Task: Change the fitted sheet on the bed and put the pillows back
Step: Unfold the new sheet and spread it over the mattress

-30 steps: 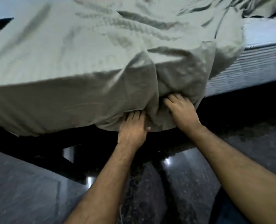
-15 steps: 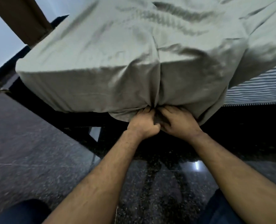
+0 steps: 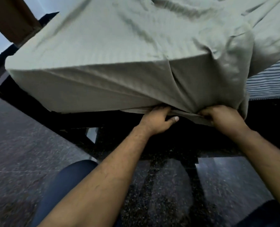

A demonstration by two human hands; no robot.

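Note:
A pale grey-green fitted sheet [image 3: 119, 51] covers the near corner of the mattress and hangs down its side. My left hand [image 3: 155, 120] grips the sheet's lower hem under the mattress edge, fingers tucked beneath the cloth, thumb sticking out. My right hand [image 3: 222, 117] grips a bunch of the same hem at the corner, to the right. The striped mattress side [image 3: 271, 81] shows bare at the far right, where the sheet does not cover it. No pillows are in view.
A dark bed frame [image 3: 103, 122] runs under the mattress. The floor [image 3: 21, 145] is dark polished stone. A brown wooden post [image 3: 13, 18] stands at the top left. My knees in blue trousers [image 3: 65, 185] are near the floor.
My hands have moved apart along the hem, the left one leftward and the right one to the corner. The sheet's side now lies flatter and tighter. The view has shifted right.

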